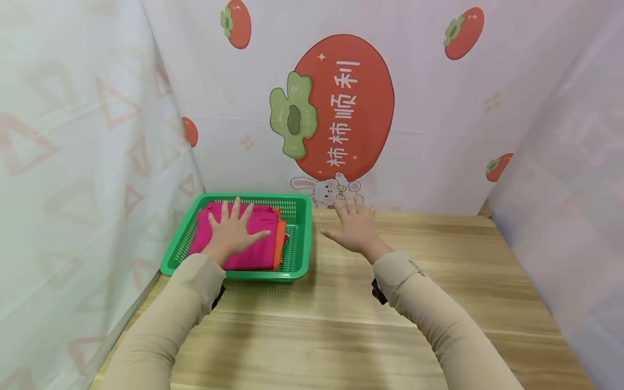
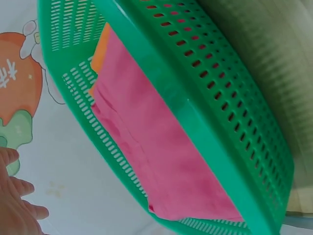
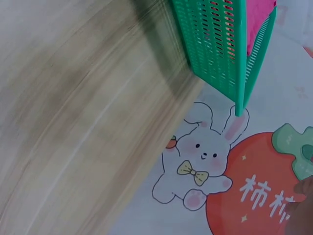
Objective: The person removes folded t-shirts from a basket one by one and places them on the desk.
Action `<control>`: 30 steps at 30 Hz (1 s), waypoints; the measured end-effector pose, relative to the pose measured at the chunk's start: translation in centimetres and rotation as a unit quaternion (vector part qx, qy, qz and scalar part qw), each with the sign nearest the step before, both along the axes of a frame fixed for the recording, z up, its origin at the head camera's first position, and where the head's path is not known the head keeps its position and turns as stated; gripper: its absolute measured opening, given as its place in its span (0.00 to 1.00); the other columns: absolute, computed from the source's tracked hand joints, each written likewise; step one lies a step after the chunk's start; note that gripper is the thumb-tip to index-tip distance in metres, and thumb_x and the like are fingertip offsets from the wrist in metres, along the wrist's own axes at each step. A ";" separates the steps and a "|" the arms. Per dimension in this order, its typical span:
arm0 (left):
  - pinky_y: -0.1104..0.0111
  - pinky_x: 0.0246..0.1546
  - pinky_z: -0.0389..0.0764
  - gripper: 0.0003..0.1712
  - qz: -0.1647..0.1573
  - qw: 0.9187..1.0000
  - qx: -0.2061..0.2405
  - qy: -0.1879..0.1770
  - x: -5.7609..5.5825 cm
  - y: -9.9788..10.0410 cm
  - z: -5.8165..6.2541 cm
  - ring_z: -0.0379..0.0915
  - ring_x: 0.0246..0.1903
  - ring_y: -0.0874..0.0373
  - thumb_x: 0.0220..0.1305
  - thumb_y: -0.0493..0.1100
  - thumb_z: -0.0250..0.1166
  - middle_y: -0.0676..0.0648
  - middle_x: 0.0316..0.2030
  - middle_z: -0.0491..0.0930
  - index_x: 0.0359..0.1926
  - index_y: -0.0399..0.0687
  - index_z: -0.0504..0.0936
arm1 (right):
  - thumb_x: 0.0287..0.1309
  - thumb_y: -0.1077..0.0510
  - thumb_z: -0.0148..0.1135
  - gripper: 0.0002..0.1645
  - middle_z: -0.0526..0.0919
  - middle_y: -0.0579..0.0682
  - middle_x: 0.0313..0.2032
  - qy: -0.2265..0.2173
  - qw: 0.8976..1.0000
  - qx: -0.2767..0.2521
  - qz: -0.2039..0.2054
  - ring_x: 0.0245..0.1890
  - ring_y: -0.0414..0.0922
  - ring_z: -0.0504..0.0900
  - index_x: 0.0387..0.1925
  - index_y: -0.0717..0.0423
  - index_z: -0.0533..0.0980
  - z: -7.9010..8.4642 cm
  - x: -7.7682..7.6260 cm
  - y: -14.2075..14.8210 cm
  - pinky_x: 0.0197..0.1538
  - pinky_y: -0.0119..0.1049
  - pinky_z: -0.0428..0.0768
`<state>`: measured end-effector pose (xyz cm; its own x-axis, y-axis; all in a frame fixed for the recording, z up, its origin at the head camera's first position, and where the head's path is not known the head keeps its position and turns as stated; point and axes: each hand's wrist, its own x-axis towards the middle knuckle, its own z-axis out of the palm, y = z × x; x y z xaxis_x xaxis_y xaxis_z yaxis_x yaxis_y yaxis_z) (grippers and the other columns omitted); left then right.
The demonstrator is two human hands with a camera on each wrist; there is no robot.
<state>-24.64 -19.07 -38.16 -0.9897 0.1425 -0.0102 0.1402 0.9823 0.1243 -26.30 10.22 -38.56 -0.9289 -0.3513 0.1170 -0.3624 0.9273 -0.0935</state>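
A green plastic basket [image 1: 304, 238] with slotted walls stands at the back left of the table. Folded magenta cloth [image 1: 253, 238] lies inside it, with a strip of orange cloth [image 1: 280, 244] showing along its right side. My left hand [image 1: 230, 232] is spread over the basket, fingers straight and pointing away from me, holding nothing. To the right of the basket, my right hand [image 1: 355, 230] is held up over the table, its fingers spread and nothing in it. In the left wrist view the magenta cloth [image 2: 146, 142] fills much of the basket [image 2: 176, 107].
The wood-grain table [image 1: 302, 346] reaches back to a white curtain [image 1: 429, 162] printed with persimmons and a rabbit. More patterned curtain [image 1: 88, 162] hangs on the left, and a pale curtain [image 1: 575, 189] closes off the right side.
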 end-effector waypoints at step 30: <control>0.34 0.44 0.32 0.53 0.076 0.993 0.070 -0.051 2.3 -8.2 -4.2 0.27 0.56 0.27 0.52 0.72 0.41 0.25 0.60 0.35 0.64 0.34 0.45 | 0.50 0.28 0.40 0.48 0.45 0.56 0.64 -0.062 0.994 -0.013 0.086 0.62 0.56 0.42 0.66 0.47 0.45 -3.7 1.2 -9.0 0.55 0.61 0.36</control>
